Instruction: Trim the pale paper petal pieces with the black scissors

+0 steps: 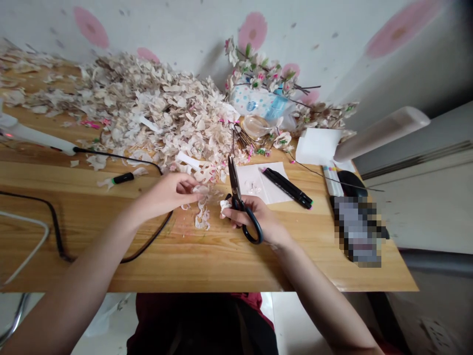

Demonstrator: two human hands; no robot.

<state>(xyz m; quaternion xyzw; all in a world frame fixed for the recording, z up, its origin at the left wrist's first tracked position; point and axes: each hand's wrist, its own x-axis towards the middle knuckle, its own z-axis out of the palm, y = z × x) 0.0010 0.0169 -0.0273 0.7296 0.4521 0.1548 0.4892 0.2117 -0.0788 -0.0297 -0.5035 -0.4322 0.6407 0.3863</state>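
Right hand [260, 217]: closed around the scissors, with a small white petal [225, 206] pinched at the thumb tip.
Left hand [176, 191]: palm inward, thumb and fingers drawn close at a thin translucent petal [201, 189]; blur there, so I cannot tell whether it is clamped or only touched.
Scissors [235, 186]: dark blades rising from the right fist, tips pointing away from the person; one black handle loop hangs out on the near side of the fingers.
Lacy petal scraps [202, 218]: lying on the wooden table [207, 273], between the hands and slightly nearer the person.
Petal heap [166, 106]: loose, off-white, spread beyond the left hand and out to its left.
White sheet [244, 173]: just beyond the right hand, flat, small petal bits on it.
Black markers [288, 188]: side by side, slanting across the sheet's right part, near the right hand.
Black cable [157, 237]: passing beneath the left forearm.
Artificial blossom branches [254, 74]: well beyond the right hand, over a polka-dot package [242, 101].
White markers [332, 180]: well to the right of the right hand, beside a rounded black object [352, 183].
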